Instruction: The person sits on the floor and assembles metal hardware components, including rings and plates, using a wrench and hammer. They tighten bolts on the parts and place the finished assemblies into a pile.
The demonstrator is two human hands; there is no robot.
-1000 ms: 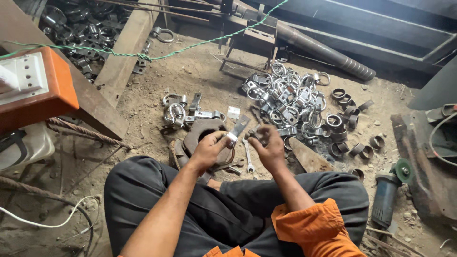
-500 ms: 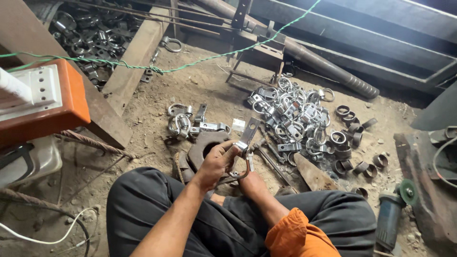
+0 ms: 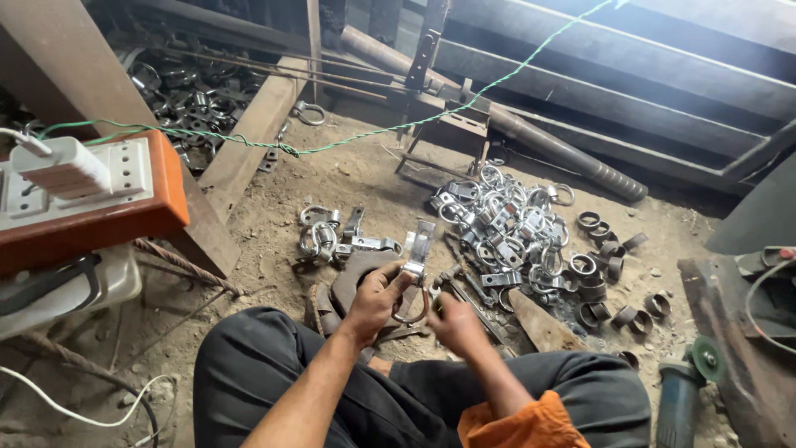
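A socket board (image 3: 79, 195) with an orange edge sits at the left, a white plug (image 3: 62, 166) in it, white cable (image 3: 75, 411) trailing over the floor's near left corner. Behind it a wooden plank (image 3: 249, 137) slants across the dirt floor (image 3: 274, 249), with a dark heap of rings (image 3: 178, 87) beyond, at the far left. A green wire (image 3: 398, 124) runs across the room above. Near the floor's middle lies a small group of clamps (image 3: 332, 236). Just in front, the left hand (image 3: 377, 299) is closed round a metal clamp (image 3: 414, 265), its flat tab pointing up and its round loop hanging below the fingers. The right hand (image 3: 454, 319) is blurred, close beside the loop; whether it grips cannot be told. To the right spreads a clamp pile (image 3: 506, 228), then dark rings (image 3: 605, 265), with a pipe (image 3: 531, 137) along the far edge. An angle grinder (image 3: 684, 390) lies at the near right.
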